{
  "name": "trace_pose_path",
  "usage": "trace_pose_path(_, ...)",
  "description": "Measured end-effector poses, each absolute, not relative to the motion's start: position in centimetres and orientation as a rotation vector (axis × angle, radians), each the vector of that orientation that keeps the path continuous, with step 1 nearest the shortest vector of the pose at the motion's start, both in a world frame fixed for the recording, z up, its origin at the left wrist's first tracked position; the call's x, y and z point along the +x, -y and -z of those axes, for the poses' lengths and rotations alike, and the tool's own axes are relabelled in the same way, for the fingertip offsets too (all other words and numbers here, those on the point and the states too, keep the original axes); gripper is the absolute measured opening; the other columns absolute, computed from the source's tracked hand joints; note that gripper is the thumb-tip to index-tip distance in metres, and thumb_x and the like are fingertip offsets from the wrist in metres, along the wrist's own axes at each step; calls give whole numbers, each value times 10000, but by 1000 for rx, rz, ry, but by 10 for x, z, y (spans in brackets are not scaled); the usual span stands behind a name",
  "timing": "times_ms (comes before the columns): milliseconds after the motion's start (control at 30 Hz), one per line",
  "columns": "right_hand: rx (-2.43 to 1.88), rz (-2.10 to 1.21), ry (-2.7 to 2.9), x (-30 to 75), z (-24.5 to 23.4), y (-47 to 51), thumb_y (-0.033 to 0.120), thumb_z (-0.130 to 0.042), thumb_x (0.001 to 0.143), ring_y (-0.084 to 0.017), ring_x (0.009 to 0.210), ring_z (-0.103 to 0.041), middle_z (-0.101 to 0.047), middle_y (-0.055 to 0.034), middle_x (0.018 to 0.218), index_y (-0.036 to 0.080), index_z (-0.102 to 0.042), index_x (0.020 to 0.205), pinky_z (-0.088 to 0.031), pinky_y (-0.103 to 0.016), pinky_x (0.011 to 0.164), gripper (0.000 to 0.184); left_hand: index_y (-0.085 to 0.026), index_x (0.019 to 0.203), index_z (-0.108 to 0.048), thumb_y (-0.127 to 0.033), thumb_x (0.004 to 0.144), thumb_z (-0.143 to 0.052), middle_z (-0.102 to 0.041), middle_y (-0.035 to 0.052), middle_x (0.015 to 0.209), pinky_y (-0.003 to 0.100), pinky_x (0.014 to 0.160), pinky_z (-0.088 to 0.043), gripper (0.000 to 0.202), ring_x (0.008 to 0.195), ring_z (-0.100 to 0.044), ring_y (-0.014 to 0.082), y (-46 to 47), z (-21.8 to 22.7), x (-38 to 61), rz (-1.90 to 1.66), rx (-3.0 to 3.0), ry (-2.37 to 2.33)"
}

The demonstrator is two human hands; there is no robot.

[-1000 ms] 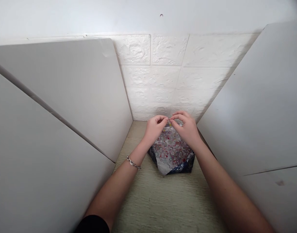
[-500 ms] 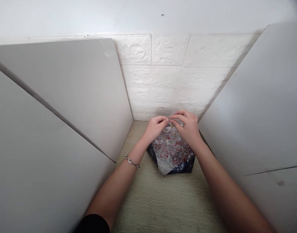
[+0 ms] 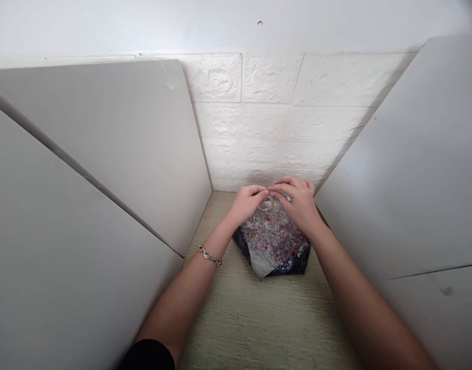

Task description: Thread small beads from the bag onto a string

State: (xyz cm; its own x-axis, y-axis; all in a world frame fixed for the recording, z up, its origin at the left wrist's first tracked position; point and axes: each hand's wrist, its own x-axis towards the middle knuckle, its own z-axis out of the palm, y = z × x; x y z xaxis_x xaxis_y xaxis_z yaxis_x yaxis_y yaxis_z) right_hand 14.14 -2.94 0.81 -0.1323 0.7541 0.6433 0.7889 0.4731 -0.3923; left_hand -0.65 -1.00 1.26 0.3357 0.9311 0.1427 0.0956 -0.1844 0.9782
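Many small pink, red, clear and white beads (image 3: 272, 231) lie in a dark blue patterned wrap or bag (image 3: 295, 265) with a pale lining, which rests on the greenish wooden surface. Over its far edge, my left hand (image 3: 249, 201) is closed in a pinch of thumb and forefinger. My right hand (image 3: 297, 199) meets it there, thumb and forefinger pinched together at the left fingertips, its other fingers loosely curved. Whatever sits between the fingertips is too small to make out. On my left wrist is a silver chain bracelet (image 3: 210, 255).
Tall white panels stand on the left (image 3: 116, 128) and on the right (image 3: 413, 169). Behind the beads rises a white brick-patterned wall (image 3: 255, 121). The wooden tabletop (image 3: 251, 318) runs between the panels toward me.
My right hand's fingertips have shifted slightly left and closed in on the left fingertips. My left hand and the beads stay nearly where they were.
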Motion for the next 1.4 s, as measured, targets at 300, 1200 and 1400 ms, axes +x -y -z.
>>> trace_pose_path(300, -1303, 56, 1892, 142, -7, 29, 332, -495, 816, -205, 919, -534, -615, -24, 949, 268, -654, 814, -223, -445, 902, 172, -124, 690, -594, -335, 698, -550, -446, -29, 580, 209, 522, -262, 216, 540, -333, 66, 9, -10, -6, -1043, 1550, -952)
trace_pose_path(1200, -1224, -908, 1390, 145, -12, 24, 330, -539, 696, -162, 878, -552, -623, -16, 882, 196, -590, 675, -394, -299, 816, 145, -117, 785, -631, -354, 662, -616, -597, 22, 754, 229, 655, -364, 267, 666, -473, 85, 12, -11, -6, -998, 1489, -836)
trace_pose_path(1400, -1397, -428, 1698, 150, -20, 29, 290, -511, 725, -197, 941, -536, -611, -26, 942, 194, -599, 661, -326, -403, 910, 145, -115, 741, -602, -315, 685, -552, -559, 0, 689, 201, 573, -337, 213, 597, -426, 68, 10, -10, -7, -1061, 1586, -983)
